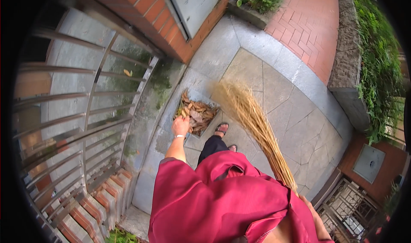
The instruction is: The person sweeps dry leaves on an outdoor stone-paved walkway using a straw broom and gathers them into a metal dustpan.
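Note:
My left hand (181,125), with a pale band at the wrist, reaches down to a pile of dry brown leaves (199,116). Its fingers are bent and closed at some yellow-green leaves (179,111); what they grip is too small to make out. Grey, square edges (204,96) frame the pile; whether they belong to a pan or a recess I cannot tell. At my right side a straw broom (259,129) slants forward, its bristle tips blurred. Its upper end vanishes by my red garment, beside my bare right arm (316,219). The right hand's fingers are hidden.
A metal railing (90,101) runs along the left, near a brick pillar (158,11) with a grey metal box. My sandaled foot (221,129) stands on stone paving (295,119). Beyond lie a red brick path (302,29) and a planter wall (349,46) with hanging greenery.

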